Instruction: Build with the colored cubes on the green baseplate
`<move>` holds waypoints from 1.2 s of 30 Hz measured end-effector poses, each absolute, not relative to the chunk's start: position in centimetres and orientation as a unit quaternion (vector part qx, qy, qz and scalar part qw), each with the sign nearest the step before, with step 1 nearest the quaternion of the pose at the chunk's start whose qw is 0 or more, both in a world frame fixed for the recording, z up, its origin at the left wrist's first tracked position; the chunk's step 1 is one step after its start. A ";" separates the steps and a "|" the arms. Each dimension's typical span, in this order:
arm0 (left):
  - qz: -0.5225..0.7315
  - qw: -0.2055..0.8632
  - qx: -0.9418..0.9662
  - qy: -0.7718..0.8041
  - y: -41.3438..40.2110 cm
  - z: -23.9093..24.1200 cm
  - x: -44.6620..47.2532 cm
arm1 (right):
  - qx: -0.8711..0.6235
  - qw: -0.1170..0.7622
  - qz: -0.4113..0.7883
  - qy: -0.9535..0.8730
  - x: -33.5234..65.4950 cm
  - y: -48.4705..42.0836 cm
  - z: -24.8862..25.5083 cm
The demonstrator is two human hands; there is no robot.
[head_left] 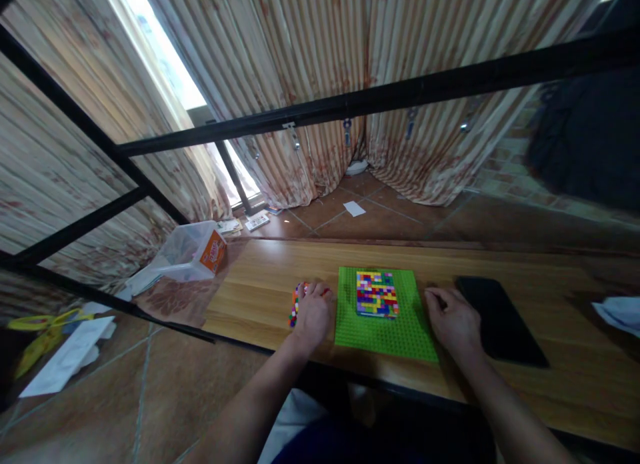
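A green studded baseplate (pixel 350 331) lies on the wooden table between my two hands. Attached near its upper middle is a raised rectangular block of multicoloured toy bricks (pixel 377 294). My left hand (pixel 314 311) rests over a small pile of loose toy bricks (pixel 294 311) to the left of the baseplate. Its fingers are spread on the pile and cover part of it. To the right of the baseplate, my right hand (pixel 455 321) lies on the table with fingers loosely curled in, and nothing shows in it.
A black flat tablet-like object (pixel 505 324) lies right of my right hand on the wooden table (pixel 255 284). White crumpled paper (pixel 617 312) is at the far right. A clear plastic box (pixel 187 251) stands beyond the table's left end. Black metal bars (pixel 320 114) cross in front of curtains.
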State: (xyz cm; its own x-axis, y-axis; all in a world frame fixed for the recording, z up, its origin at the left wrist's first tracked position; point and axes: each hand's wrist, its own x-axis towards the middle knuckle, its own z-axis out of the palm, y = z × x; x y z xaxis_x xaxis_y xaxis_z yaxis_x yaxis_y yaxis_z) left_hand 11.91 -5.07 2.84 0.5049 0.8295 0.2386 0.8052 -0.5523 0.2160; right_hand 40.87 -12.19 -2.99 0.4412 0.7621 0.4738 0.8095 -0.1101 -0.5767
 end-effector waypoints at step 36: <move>0.081 -0.024 0.968 0.234 -5.9 8.2 20.5 | -0.739 0.429 -0.007 -0.520 40.1 -12.0 -1.7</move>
State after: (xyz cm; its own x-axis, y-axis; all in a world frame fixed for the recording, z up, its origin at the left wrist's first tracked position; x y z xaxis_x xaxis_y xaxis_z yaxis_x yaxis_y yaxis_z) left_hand 20.48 -5.92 8.20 0.8769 0.4500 0.1687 0.4580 -0.8889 -0.0092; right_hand 40.08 -12.01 -1.73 0.4601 0.7611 0.4572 0.7739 -0.0913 -0.6267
